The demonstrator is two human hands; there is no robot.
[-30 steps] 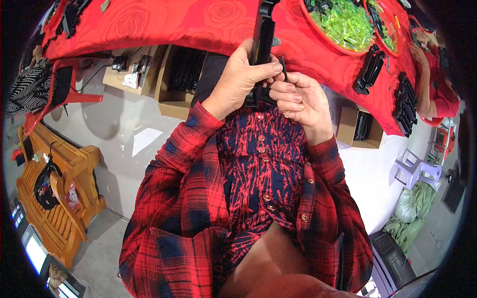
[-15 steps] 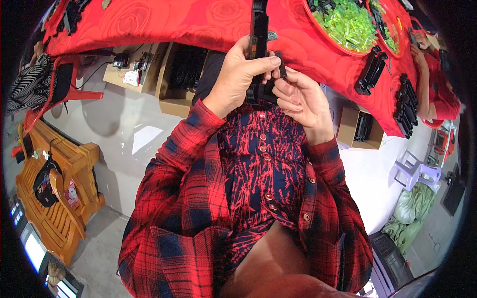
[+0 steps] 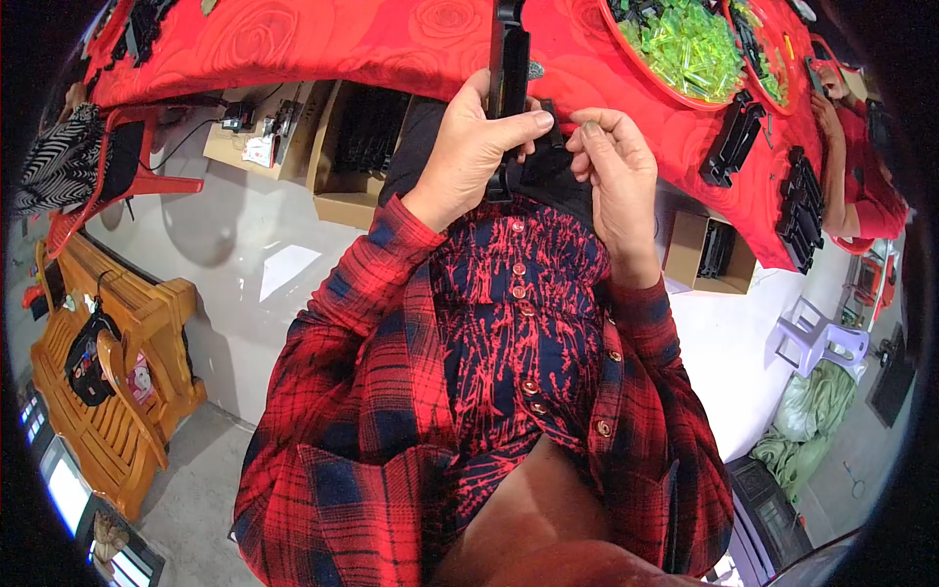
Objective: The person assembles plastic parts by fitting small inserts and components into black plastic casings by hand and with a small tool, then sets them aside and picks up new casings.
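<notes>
My left hand (image 3: 468, 145) is closed around a long, narrow black plastic part (image 3: 511, 73) with a channel along it, held lengthwise over my lap. Its thumb lies across the part, and the fingertips show on the far side. A small black piece (image 3: 550, 112) sticks out beside those fingertips; whether it joins the long part, I cannot tell. To the right, my right hand (image 3: 622, 176) is apart from the part, fingers curled and thumb and forefinger tips together. Anything in that pinch is too small to make out.
A red table (image 3: 391, 44) with a rose-patterned cloth lies ahead. On it stand a red basin (image 3: 641, 78) of green-yellow pieces and black parts (image 3: 732, 139). Cardboard boxes (image 3: 342, 209) sit below. A person in red (image 3: 871, 196) works at right.
My right hand has drawn back to the right, away from the small black piece that its fingers were touching. My left hand keeps its hold on the long black part, almost unmoved.
</notes>
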